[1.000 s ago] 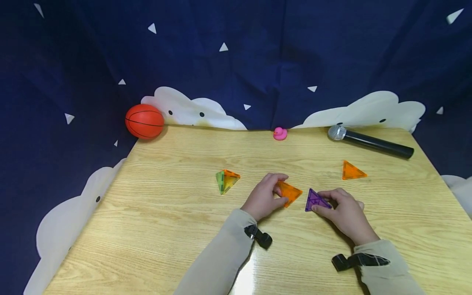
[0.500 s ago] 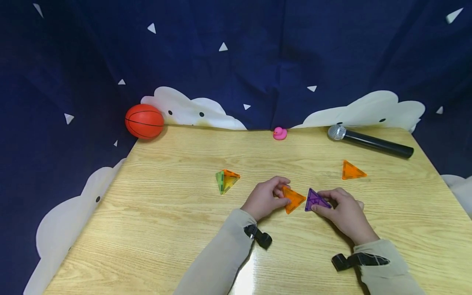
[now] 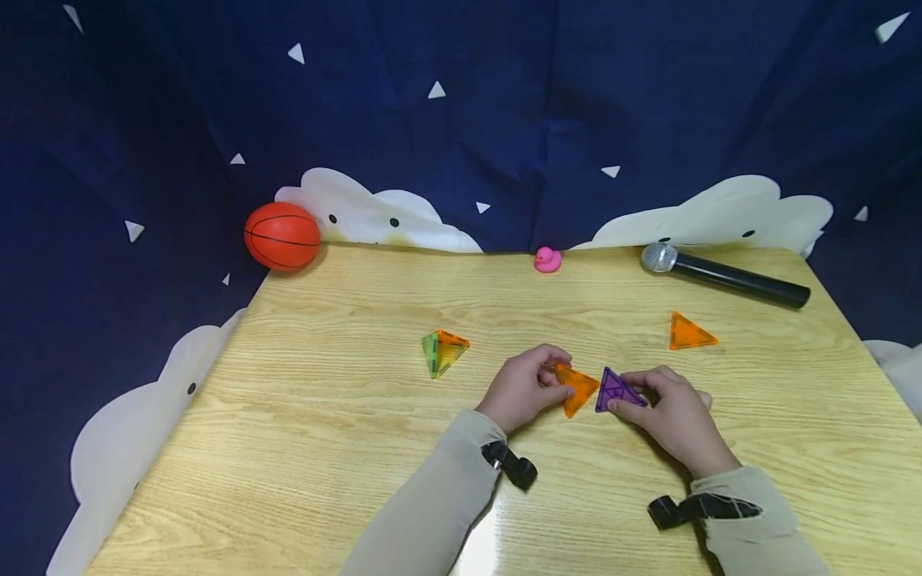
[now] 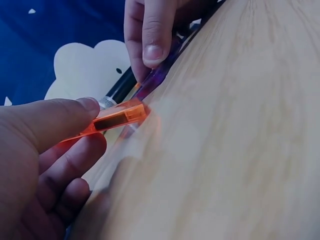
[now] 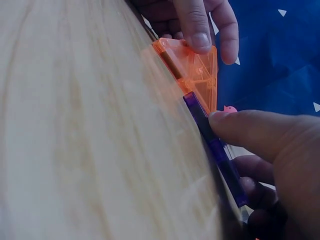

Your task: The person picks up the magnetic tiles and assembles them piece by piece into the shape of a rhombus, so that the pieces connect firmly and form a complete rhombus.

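Note:
My left hand (image 3: 523, 390) pinches an orange translucent triangular magnetic tile (image 3: 576, 389) between thumb and fingers, one corner pointing right. In the left wrist view the tile (image 4: 122, 119) is seen edge-on, a dark magnet strip showing in its side. My right hand (image 3: 670, 412) holds a purple triangular magnetic tile (image 3: 616, 392) low over the table, thumb on its near edge. The two tiles come close together, a narrow gap between them in the head view. In the right wrist view the purple tile (image 5: 215, 147) overlaps the lower end of the orange one (image 5: 195, 70).
A small pyramid of green, orange and yellow tiles (image 3: 444, 353) stands left of my hands. Another orange triangle tile (image 3: 690, 332) lies at the right. Along the back are a red ball (image 3: 282, 236), a pink rubber duck (image 3: 547, 260) and a microphone (image 3: 727, 277).
My left hand has carried the orange tile a little right and toward me, closer to the purple tile, and the tile has turned slightly. My right hand has stayed in place.

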The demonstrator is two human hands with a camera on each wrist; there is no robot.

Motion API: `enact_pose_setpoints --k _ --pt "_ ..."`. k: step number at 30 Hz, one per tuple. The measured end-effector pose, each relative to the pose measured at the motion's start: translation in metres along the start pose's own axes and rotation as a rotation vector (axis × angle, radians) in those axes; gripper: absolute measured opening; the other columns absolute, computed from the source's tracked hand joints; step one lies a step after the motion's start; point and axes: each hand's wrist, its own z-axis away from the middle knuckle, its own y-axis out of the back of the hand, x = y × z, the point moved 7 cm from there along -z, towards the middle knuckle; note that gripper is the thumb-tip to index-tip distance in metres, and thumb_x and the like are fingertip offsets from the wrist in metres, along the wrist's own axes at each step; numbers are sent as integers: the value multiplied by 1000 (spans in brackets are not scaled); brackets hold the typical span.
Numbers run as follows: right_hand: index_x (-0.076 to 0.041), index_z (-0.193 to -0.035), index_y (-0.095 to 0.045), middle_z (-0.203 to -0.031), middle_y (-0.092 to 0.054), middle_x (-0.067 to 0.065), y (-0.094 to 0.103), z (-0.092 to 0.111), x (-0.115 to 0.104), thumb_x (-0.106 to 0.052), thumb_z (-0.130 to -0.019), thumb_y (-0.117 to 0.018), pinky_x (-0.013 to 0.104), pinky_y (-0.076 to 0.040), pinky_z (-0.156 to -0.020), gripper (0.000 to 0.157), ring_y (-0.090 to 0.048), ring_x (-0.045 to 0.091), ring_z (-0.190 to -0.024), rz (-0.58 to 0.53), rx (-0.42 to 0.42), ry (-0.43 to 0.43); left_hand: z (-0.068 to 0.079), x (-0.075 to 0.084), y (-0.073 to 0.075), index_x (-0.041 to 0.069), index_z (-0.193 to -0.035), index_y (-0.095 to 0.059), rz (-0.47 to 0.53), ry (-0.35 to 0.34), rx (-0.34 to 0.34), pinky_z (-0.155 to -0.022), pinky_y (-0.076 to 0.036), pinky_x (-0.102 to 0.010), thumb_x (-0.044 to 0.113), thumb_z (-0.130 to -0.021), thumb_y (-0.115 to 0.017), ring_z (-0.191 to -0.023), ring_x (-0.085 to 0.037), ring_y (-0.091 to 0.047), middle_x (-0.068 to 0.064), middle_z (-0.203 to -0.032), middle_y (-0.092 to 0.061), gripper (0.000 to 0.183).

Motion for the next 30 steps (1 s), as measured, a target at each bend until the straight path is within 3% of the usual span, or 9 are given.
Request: enact_pose_setpoints --k 5,12,24,30 --pt "-6 -114 -72 -103 -66 9 0 0 0 -39 -80 -85 43 -20 -73 49 -59 30 -95 -2 10 -2 0 2 -2 11 -122 -65 16 -5 16 -71 -51 -16 12 -85 -81 -75 4 -62 3 -105 -71 40" --pt "-8 -110 -73 -97 -64 5 -1 -1 0 -45 -78 -85 42 -18 -72 50 -54 23 -85 1 18 8 -1 3 -6 12 -120 -66 10 -4 25 -68 -50 -17 14 -85 -82 -71 3 -61 8 -86 -67 38" --pt "-9 -107 -73 -95 -63 4 -2 -1 -2 -46 -77 -85 43 -18 -72 49 -52 22 -84 12 16 17 -1 3 -8 12 -120 -65 5 -47 24 -68 -51 -16 16 -86 -82 -72 4 -61 7 -94 -67 38" --pt "-8 -108 -72 -99 -65 7 -2 -1 -2 -47 -78 -85 44 -18 -73 51 -56 27 -90 7 12 13 -1 1 -8 12 -123 -65 25 -7 23 -72 -52 -15 17 -86 -82 -77 5 -63 4 -107 -72 41"
